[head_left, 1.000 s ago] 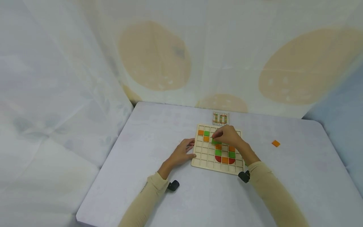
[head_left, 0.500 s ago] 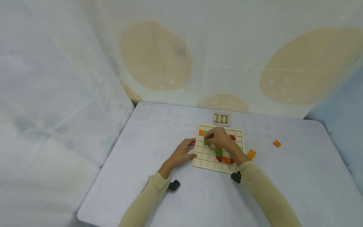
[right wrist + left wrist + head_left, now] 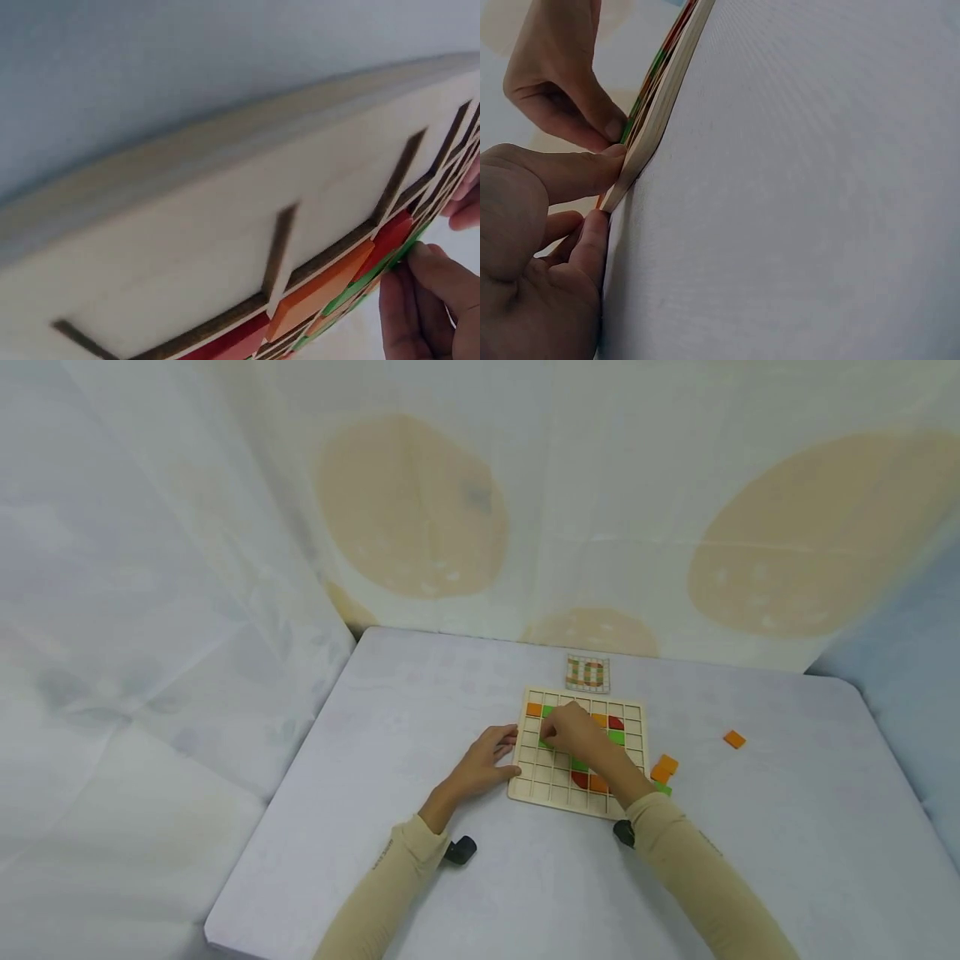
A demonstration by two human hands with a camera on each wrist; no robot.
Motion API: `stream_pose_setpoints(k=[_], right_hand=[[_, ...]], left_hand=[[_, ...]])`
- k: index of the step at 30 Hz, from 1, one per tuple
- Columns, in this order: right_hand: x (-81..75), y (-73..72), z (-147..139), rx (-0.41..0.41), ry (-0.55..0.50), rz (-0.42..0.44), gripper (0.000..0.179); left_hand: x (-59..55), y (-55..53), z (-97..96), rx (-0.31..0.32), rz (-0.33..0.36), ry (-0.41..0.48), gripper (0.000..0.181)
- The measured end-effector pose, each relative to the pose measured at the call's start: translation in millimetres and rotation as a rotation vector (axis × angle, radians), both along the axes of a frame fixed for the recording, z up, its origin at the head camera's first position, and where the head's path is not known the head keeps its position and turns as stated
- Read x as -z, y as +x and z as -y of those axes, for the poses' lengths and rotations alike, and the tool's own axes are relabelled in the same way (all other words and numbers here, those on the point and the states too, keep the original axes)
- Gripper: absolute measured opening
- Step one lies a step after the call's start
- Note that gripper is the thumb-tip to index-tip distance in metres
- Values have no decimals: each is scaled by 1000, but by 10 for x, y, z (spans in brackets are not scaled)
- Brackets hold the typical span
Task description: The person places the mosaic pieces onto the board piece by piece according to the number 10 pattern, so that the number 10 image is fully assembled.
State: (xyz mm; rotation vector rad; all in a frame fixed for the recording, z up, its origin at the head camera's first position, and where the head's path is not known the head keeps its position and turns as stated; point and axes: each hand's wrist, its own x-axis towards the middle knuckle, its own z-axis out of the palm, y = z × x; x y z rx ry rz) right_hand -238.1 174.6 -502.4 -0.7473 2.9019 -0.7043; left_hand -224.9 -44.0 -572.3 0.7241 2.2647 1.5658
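A pale wooden grid board (image 3: 540, 785) lies on the table, with orange, green and red tiles in several of its squares. My left hand (image 3: 476, 766) rests against the board's left side. In the left wrist view its thumb (image 3: 592, 172) touches the board's edge, and the other fingers lie by its side. Above the left part of the grid, my right hand (image 3: 576, 729) pinches a green tile (image 3: 545, 745) low at the board's surface. That hand and forearm cover part of the grid. In the right wrist view, thumb and fingertips (image 3: 424, 259) meet at the green tile.
A small card with a coloured grid pattern (image 3: 587, 673) lies behind the board. Loose orange tiles (image 3: 664, 768) and a green tile (image 3: 663, 788) lie by its right edge. Another orange tile (image 3: 734, 739) lies farther right. Cloth walls (image 3: 600, 527) stand around the table.
My right hand has moved left across the board, from its middle to the left columns, then slightly lower. Loose tiles beside the right edge have come into view. The left hand stays put.
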Motion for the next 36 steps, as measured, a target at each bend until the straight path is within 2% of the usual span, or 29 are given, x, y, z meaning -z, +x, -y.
stream_pose_setpoints(k=[5,10,13,16,20,24,30,36], right_hand=[[-51,22,64,-43,68,-34,19],[-46,10,-20,-32,-25,-16,15],[-91,34,-196,24,-107,-5,6],[-197,86,-446,115,-159,6,7],[-302,183,-829,267,-149,33,11],[-297,319,-1187,376,-98,50,11],[-187,544,-1483,446,-57,125,16],[-75,638,-1559,476,-29,201,19]], left_hand=[[-20,-7,12,-7,-1,-10,76],[-27,1,9,-13,-2,-13,77],[-22,9,0,-12,-5,-22,77],[-22,20,-6,-15,-12,-35,77],[-15,28,3,-26,-18,-48,78],[-4,22,17,-34,-17,-50,78],[13,0,37,-32,-3,-45,79],[-5,-1,51,-26,-5,-37,79]])
